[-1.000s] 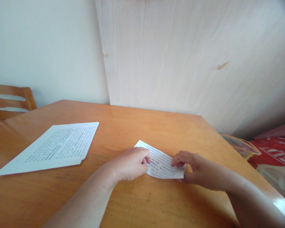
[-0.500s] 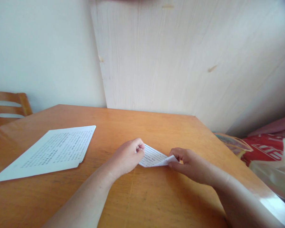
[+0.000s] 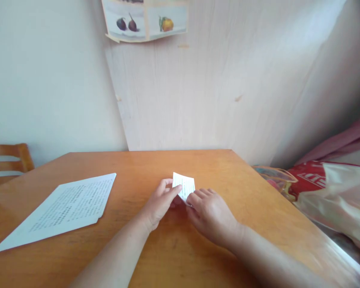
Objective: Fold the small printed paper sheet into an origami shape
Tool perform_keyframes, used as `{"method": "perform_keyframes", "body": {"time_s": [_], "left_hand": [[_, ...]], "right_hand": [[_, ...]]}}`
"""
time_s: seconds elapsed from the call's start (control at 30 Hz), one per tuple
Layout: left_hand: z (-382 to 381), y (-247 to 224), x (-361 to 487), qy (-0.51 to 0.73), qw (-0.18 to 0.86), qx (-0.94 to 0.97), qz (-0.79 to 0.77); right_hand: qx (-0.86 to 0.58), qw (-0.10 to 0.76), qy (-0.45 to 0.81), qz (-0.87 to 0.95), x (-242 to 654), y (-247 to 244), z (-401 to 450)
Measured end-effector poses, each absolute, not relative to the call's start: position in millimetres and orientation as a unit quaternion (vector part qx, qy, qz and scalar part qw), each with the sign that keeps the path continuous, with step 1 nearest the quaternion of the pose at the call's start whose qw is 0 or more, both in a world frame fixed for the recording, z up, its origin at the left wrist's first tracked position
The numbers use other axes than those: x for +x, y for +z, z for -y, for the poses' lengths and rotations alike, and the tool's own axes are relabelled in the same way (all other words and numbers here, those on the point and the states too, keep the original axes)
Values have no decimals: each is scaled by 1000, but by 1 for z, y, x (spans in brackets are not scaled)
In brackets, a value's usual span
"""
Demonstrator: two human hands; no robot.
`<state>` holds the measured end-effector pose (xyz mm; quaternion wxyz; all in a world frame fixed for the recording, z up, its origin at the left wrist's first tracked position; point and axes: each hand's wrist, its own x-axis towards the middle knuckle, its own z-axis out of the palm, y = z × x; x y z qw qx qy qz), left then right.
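Note:
A small folded piece of printed paper is held between both hands, tilted up a little above the wooden table. My left hand pinches its left side, with the thumb lying across the printed face. My right hand is closed on the lower right edge, its fingers curled over the paper. The knuckles hide that lower corner, so how it is folded there cannot be seen. To the left lies a stack of printed sheets, apart from both hands.
A wooden chair stands beyond the table's left side. Bags, one red and one pale plastic, sit off the right edge. Behind the table is a pale panel with a fruit picture sheet on it.
The view has tilted up, showing the fruit pictures. My right hand has come left, closer to my left hand. The paper now stands raised and looks narrower; my left thumb has moved onto its face.

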<state>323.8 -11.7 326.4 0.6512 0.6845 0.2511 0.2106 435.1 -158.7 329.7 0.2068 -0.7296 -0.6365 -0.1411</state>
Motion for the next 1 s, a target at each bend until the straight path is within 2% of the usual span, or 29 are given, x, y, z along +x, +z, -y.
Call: {"method": "perform_keyframes", "body": {"time_s": [0.13, 0.33, 0.43, 0.53, 0.73, 1.0], "left_hand": [[8, 326, 322, 191, 696, 650, -238], [2, 327, 318, 106, 732, 648, -181], [2, 329, 317, 59, 750, 642, -149], [3, 332, 318, 27, 746, 653, -130], [8, 343, 318, 20, 747, 652, -131], [7, 352, 314, 51, 748, 648, -135]], "right_hand": [[-705, 217, -68, 672, 422, 335, 169], [-705, 390, 63, 589, 445, 336, 193], [-733, 472, 15, 491, 468, 326, 204], [-752, 507, 0, 421, 486, 314, 213], [-758, 490, 27, 431, 486, 305, 222], [-701, 372, -48, 607, 463, 304, 227]]}}
